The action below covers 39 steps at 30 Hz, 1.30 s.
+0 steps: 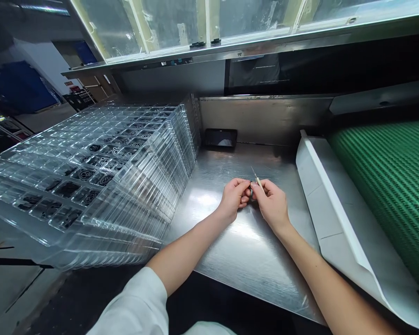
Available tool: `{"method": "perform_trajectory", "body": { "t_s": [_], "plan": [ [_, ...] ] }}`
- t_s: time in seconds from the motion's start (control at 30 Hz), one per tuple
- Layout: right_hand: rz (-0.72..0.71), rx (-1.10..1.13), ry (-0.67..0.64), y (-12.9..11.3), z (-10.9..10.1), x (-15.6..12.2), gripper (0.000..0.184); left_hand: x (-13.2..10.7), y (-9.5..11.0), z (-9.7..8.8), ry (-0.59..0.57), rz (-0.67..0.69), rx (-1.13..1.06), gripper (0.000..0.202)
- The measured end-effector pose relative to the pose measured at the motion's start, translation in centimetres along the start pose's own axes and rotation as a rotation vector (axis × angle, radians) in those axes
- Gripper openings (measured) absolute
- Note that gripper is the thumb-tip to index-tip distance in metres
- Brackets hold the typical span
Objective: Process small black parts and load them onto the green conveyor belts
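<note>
Both my hands meet over the middle of a steel worktop [230, 251]. My right hand [273, 204] pinches thin metal tweezers [256, 177], whose tips point up and away from me. My left hand [233, 197] is closed, its fingertips pressed against the right hand's, pinching a tiny part that I cannot make out. A tall, leaning stack of clear plastic trays [91, 177] stands to the left; the top tray holds several small dark round parts.
A dark phone [220, 138] lies at the back of the worktop against the steel wall. A white sloped guard [335, 218] borders a green ribbed conveyor belt [394, 186] on the right. Glass panels run overhead along the back.
</note>
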State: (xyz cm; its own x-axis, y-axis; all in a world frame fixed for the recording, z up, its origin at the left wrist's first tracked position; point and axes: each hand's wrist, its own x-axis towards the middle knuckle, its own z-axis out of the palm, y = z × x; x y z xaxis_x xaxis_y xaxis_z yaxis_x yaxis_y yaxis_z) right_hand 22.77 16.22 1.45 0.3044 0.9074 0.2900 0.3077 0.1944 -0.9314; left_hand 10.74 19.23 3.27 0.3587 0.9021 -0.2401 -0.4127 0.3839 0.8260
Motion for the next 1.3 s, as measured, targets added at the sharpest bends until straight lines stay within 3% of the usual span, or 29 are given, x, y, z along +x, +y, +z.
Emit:
{"method": "perform_trajectory", "body": {
  "t_s": [0.33, 0.6, 1.3],
  "plan": [
    [0.0, 0.007, -0.016, 0.08, 0.07, 0.07, 0.031, 0.0, 0.04, -0.12, -0.001, -0.017, -0.011, 0.028],
    [0.004, 0.057, -0.009, 0.54, 0.06, 0.03, 0.031, -0.18, 0.21, -0.11, -0.109, 0.025, -0.022, 0.029],
    [0.048, 0.214, -0.018, 0.36, -0.05, 0.26, 0.035, -0.61, 0.7, 0.15, -0.143, -0.005, -0.063, 0.025]
  ]
}}
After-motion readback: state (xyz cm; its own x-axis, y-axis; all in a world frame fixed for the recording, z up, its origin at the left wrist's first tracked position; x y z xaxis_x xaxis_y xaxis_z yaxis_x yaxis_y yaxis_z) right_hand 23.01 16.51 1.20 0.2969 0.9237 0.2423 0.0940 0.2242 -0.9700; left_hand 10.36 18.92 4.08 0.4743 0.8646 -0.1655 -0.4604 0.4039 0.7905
